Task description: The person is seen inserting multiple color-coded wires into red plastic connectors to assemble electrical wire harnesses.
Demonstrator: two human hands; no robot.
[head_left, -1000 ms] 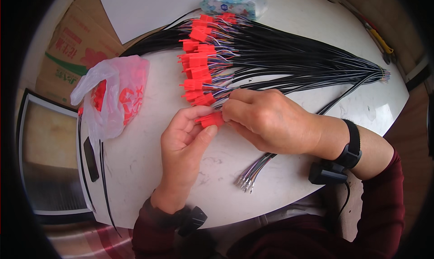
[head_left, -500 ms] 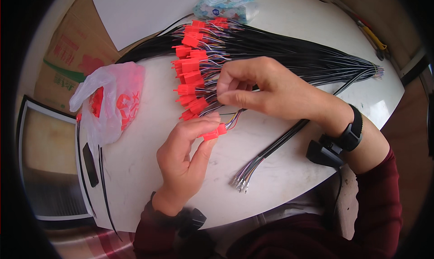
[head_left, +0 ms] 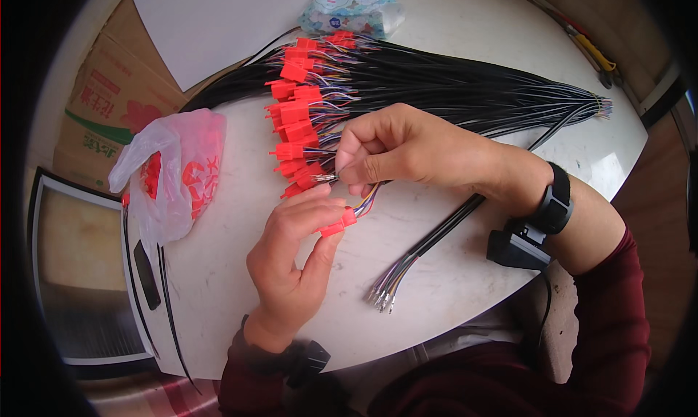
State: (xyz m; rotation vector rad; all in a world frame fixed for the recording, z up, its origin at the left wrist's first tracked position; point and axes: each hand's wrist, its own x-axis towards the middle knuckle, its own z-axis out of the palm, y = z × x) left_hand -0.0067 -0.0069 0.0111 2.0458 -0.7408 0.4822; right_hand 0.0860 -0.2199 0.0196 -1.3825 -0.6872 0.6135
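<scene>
Pinched a red connector [head_left: 336, 224] firmly in the left hand [head_left: 287, 250], over the white table [head_left: 218, 293] and on the near side of a row of wired plugs [head_left: 294, 115], with coloured wires [head_left: 368, 200] at its right end. Gripped metal-tipped wire ends [head_left: 325, 177] between thumb and fingers of the right hand [head_left: 414, 148], near that connector but apart from it. Had a loose cable [head_left: 445, 228] lying close by, rightward.

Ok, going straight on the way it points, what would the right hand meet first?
The right hand would probably meet the nearest red connectors, though its height above them is unclear.
</scene>
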